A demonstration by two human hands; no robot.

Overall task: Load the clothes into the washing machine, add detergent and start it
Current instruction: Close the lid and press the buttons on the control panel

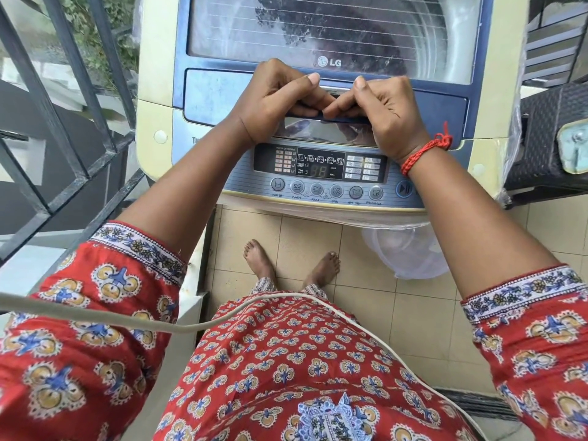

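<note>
Single head view, looking steeply down, close over washing machine [318, 100] top.

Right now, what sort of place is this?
Probably a home balcony or outdoor utility corner. A top-load washing machine stands on tiled floor beside a metal railing, with greenery beyond it. Both hands, left hand and right hand, grip the lid handle.

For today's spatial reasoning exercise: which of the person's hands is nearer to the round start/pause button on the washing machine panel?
Right. The right hand grips the lid handle, its wrist just above the start/pause button. The left hand grips the same handle further left, away from it.
</note>
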